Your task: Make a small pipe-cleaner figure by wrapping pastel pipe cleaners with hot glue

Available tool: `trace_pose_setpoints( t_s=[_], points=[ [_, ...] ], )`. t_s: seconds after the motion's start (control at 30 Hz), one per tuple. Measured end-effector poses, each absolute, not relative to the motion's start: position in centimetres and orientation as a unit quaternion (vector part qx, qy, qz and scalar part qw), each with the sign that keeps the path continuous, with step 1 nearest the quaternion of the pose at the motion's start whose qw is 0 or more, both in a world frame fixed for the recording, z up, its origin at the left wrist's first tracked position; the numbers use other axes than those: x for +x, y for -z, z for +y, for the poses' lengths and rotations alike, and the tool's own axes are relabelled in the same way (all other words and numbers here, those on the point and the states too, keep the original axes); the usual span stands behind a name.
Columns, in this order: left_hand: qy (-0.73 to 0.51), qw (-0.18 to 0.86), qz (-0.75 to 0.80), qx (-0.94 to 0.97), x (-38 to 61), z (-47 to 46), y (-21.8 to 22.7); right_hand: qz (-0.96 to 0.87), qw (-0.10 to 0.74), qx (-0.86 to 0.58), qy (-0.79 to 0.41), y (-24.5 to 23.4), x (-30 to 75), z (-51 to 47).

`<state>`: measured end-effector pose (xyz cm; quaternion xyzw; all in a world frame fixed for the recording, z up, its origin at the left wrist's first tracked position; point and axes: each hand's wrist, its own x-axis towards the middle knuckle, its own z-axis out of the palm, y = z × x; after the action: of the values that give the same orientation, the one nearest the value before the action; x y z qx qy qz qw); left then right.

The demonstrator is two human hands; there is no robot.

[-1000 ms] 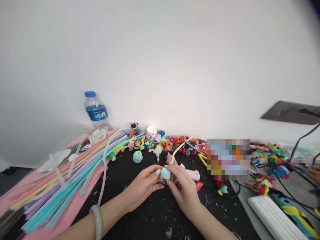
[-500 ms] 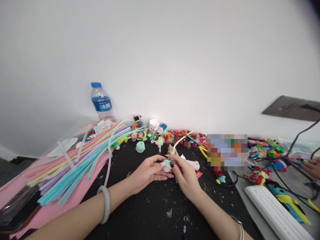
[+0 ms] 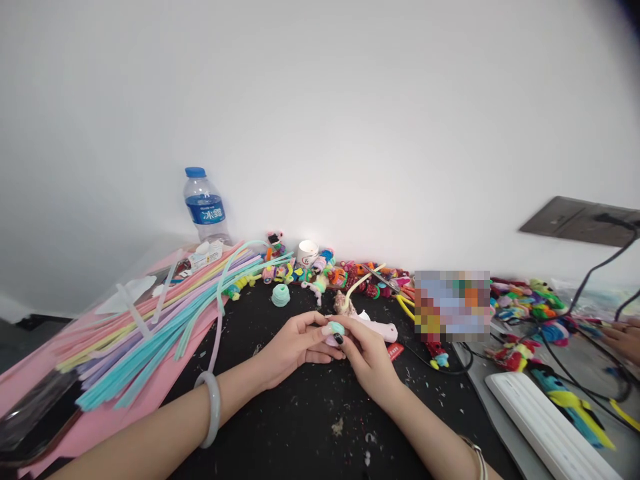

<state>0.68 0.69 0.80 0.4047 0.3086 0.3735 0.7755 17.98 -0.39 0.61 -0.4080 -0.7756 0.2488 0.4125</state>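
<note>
Both my hands meet over the black table (image 3: pixel 300 413). My left hand (image 3: pixel 293 347) and my right hand (image 3: pixel 367 353) pinch a small fuzzy pastel ball (image 3: pixel 334 331), mint and pink, between their fingertips. A pale bracelet (image 3: pixel 210 408) sits on my left wrist. Just behind the hands lies a pink glue gun (image 3: pixel 377 328). A mint coiled piece (image 3: pixel 281 295) rests on the table further back.
A bundle of pastel pipe cleaners (image 3: pixel 150 327) lies on pink sheets at the left. A water bottle (image 3: pixel 205 207) stands by the wall, with small colourful figures (image 3: pixel 330 275) in a row. Cables, a white keyboard (image 3: pixel 545 427) and another person's hand (image 3: pixel 623 337) are at the right.
The view shifted, so the hands sit a little higher and more of my forearms show. My fingers have turned the fuzzy ball slightly; both hands keep hold of it.
</note>
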Motion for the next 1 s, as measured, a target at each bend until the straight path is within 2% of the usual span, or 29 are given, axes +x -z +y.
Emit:
trace_pose_setpoints(
  t_s=[0.33,0.7,1.0],
  points=[
    [-0.352,0.762,0.31,0.447,0.6,0.5,-0.9,-0.766,0.445,-0.397,-0.24,-0.9,17.6,-0.8],
    [-0.333,0.769,0.311,0.448,0.4,0.8,-0.6,-0.753,0.43,-0.4,-0.295,-1.4,17.7,-0.7],
    [-0.324,0.785,0.302,0.433,0.2,0.7,-1.1,-0.762,0.429,-0.394,-0.283,-1.3,17.8,-0.8]
  ],
)
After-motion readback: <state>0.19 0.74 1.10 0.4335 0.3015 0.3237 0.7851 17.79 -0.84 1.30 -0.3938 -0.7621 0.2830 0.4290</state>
